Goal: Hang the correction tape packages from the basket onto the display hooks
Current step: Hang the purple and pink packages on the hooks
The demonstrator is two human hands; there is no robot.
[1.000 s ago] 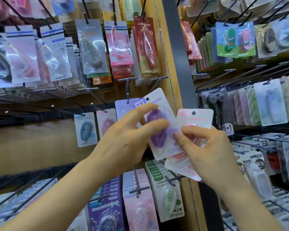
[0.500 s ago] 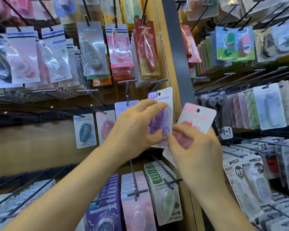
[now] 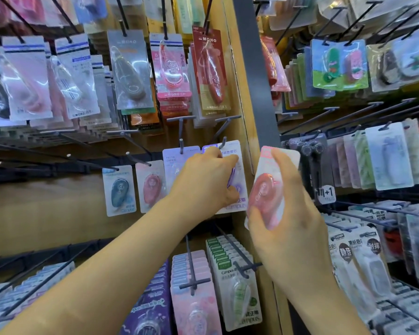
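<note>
My left hand grips a purple correction tape package and holds its top against a grey display hook at the right end of the middle row. My right hand holds a pink correction tape package just to the right, in front of the wooden panel edge, apart from any hook. Another lilac package hangs on the neighbouring hook behind my left hand. No basket is in view.
A blue package and a pink package hang left of my hands. Long bare hooks jut out at the left. Full rows of packages hang above, below and on the right-hand rack. A grey upright post divides the racks.
My left hand moved the purple package up and back against the hook. My right hand let go of it and drew the pink package to the right, turned more upright.
</note>
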